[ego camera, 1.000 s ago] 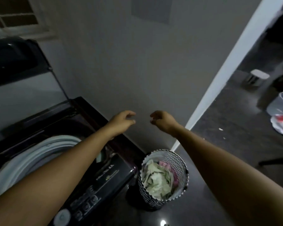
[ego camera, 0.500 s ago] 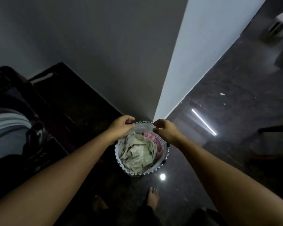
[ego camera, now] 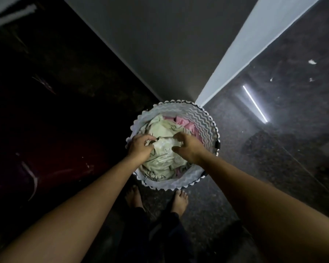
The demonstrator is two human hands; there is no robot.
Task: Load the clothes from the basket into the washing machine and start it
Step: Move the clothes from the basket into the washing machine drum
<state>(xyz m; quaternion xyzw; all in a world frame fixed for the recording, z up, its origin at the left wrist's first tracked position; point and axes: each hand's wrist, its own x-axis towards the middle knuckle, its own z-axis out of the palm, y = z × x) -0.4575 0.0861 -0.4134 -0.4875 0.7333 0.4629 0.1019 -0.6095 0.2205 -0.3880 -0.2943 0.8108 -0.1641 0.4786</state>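
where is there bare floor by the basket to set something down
Bare floor right of the basket, beside the white wall edge. Crowded: feet at its near rim, machine left, left hand and right hand on the clothes.

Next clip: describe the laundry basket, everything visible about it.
The laundry basket is round and upright on the dark floor beside a wall. Its soft-looking side is zigzag-striped grey and white, with a scalloped white rim. It holds pale green cloth over pink cloth. The left hand grips the green cloth; the right hand hovers spread above it.
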